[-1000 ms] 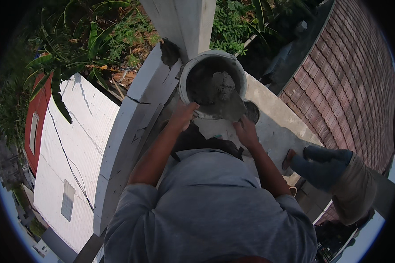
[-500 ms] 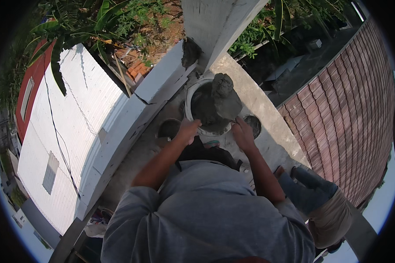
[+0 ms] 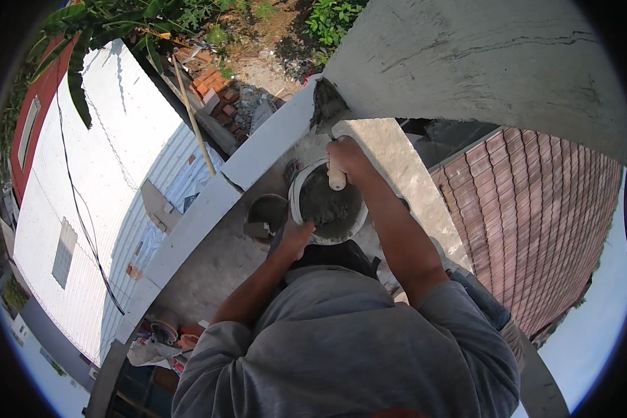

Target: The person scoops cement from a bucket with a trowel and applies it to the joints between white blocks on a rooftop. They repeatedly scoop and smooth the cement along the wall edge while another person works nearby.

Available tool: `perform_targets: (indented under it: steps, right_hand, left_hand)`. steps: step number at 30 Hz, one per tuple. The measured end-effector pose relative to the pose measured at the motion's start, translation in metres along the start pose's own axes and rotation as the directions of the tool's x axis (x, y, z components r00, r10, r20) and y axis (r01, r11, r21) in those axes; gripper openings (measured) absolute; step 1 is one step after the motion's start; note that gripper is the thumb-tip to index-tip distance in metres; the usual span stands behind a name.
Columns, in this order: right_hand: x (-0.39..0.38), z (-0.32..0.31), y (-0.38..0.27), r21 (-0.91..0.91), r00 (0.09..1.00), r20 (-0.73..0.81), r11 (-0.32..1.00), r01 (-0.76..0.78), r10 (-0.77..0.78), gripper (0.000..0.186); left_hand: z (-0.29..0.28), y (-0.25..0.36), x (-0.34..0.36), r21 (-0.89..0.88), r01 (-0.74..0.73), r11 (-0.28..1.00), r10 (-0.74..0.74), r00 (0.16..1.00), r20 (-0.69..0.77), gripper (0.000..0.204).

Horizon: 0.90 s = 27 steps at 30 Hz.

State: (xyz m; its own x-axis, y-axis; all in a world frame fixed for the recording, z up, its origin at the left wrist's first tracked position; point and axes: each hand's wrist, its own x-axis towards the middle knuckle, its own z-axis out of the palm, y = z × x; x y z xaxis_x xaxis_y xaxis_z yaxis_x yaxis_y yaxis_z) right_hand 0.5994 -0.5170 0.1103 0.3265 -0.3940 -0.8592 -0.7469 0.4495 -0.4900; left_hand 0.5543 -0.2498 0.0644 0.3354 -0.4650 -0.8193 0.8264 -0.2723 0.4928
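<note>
My left hand [image 3: 296, 238] is closed on the near-left rim of a round bucket [image 3: 295, 202] holding wet grey mortar [image 3: 327, 203]. Reaching over the bucket's far side, my right hand [image 3: 348, 159] grips a trowel by its pale handle [image 3: 336, 180]. The handle's butt points back toward me; hand and arm hide the blade and whatever is on it. Just beyond that hand, dark mortar [image 3: 327, 103] covers the corner between the white wall [image 3: 265, 150] and the grey concrete column [image 3: 481, 63].
A second round container [image 3: 266, 207] stands left of the bucket. A person's jeans-clad leg [image 3: 482, 296] shows behind my right arm. Beyond the wall lie a white metal roof [image 3: 111, 188] and bricks [image 3: 212, 83]. A tiled roof [image 3: 529, 223] lies to the right.
My right hand has moved forward from above the bucket toward the wall corner, with the trowel. The mortar lump on its blade is now out of sight. My left hand stays on the rim.
</note>
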Motion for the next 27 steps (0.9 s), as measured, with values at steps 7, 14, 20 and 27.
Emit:
perform_targets:
  steps: [7,14,20,27]
  right_hand:
    - [0.000,0.004,-0.035,-0.149,0.999,-0.022,0.988,-0.027,0.024,0.022]
    - [0.006,0.010,-0.048,-0.201,0.995,-0.067,0.976,-0.086,0.074,0.027]
    - [-0.013,0.015,-0.090,-0.329,0.997,-0.031,0.941,-0.075,0.069,0.040]
    - [-0.027,0.003,-0.101,-0.289,0.992,0.017,0.950,-0.115,0.126,0.036]
  left_hand:
    - [-0.002,0.027,0.012,0.003,0.178,0.984,-0.178,0.984,-0.033,0.071]
    - [-0.005,0.030,0.022,0.077,0.066,0.995,-0.064,0.998,-0.022,0.068]
    - [-0.009,0.028,0.022,0.059,0.070,0.996,-0.070,0.998,-0.008,0.071]
    - [-0.008,0.032,0.018,0.075,0.129,0.989,-0.130,0.992,0.010,0.072]
